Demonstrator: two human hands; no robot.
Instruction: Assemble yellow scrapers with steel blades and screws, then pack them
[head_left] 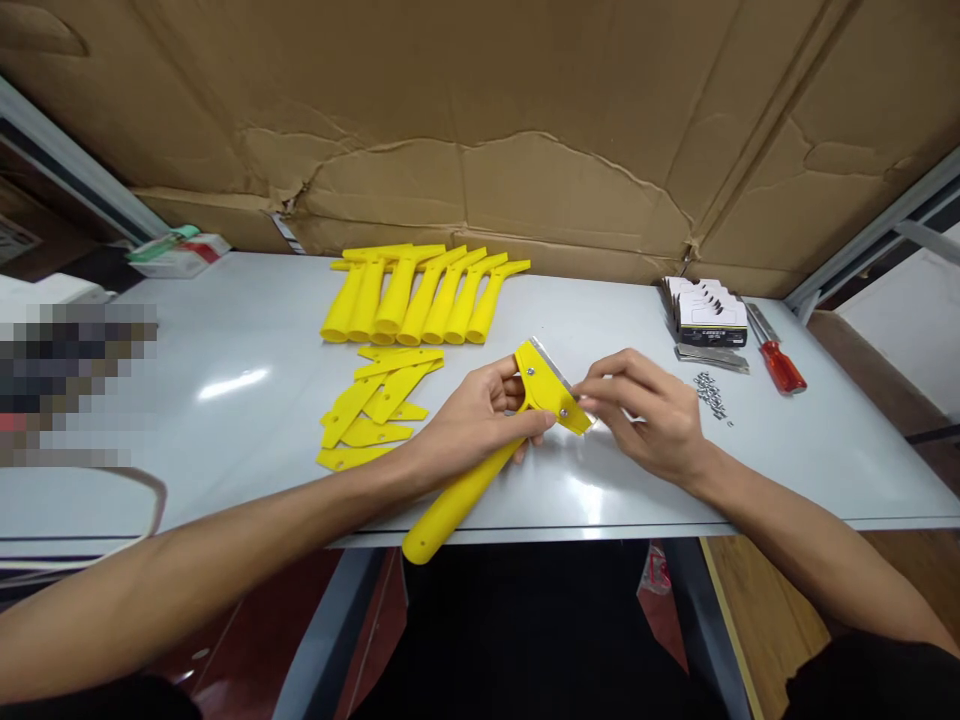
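My left hand (487,410) is closed around a yellow scraper (465,490) just below its head, the handle slanting down past the table's front edge. Two screws show in the cover plate on the head, and a thin metal blade (553,362) runs along its outer edge. The fingers of my right hand (649,410) are pinched at that blade, near its lower end; the fingertips partly hide it. Left of my left hand lie several loose yellow cover plates (405,390). Behind them, several yellow scraper handles (409,295) lie in a row.
At the right are a stack of black and white packs (705,310), several metal blades (712,358), a pile of small screws (710,396) and a red-handled screwdriver (780,365). Cardboard (480,120) closes off the table's back. A small box (180,252) stands far left.
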